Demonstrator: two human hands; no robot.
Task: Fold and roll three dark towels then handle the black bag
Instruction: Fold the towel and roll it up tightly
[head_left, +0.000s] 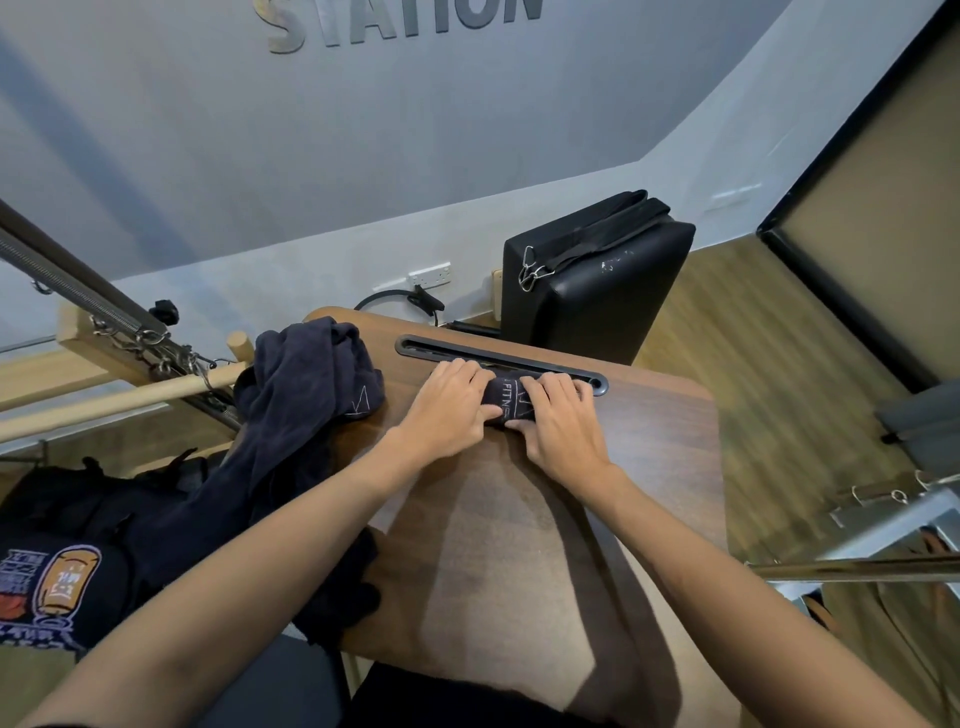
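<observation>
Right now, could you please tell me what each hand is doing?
Left hand: curled round the left end of the rolled dark towel, holding it.
Right hand: curled round the roll's right end, holding it.

rolled towel (511, 402) dark matt terry cloth, pale stitched lettering. left of it, loose towels (301, 384) same soft napped cloth. counter (519, 519) wood-grain brown, smooth, low sheen; slot (498, 358) in it rimmed with black matt plastic. behind the counter, black box (597, 291) smooth leather-like, slightly glossy, with woven strap and shiny metal clip (530, 270). far left, pale smooth wooden dowel (119, 397), metal spring (62, 280).
</observation>
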